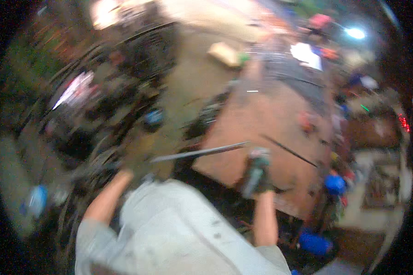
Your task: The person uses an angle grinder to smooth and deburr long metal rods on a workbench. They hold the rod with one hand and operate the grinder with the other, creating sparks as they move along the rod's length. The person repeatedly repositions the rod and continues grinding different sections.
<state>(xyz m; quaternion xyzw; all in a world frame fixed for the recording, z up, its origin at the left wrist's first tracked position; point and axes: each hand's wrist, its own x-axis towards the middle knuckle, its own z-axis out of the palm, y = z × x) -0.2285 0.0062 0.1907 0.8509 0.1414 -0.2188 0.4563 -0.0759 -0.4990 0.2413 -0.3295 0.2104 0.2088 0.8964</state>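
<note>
The view is smeared by motion. At the left, my left hand [141, 158], seemingly in a brownish glove, is at the near end of a long grey metal rod [199, 152] and appears closed round it. The rod slants right, its far end over the reddish-brown tabletop [243, 119]. My right hand [260, 182], in a dark covering, is at the table's near edge. It is closed about a grey-green object [257, 169] whose kind is too blurred to tell. A thin dark bar [289, 150] lies on the tabletop, right of that object.
Dark, tangled scrap [124, 91] is heaped at the left, with a blue round item [153, 117] by it. A pale block [225, 54] rests on the floor ahead. Blue containers [315, 243] stand at the lower right. A bright lamp [354, 33] shines at the far right.
</note>
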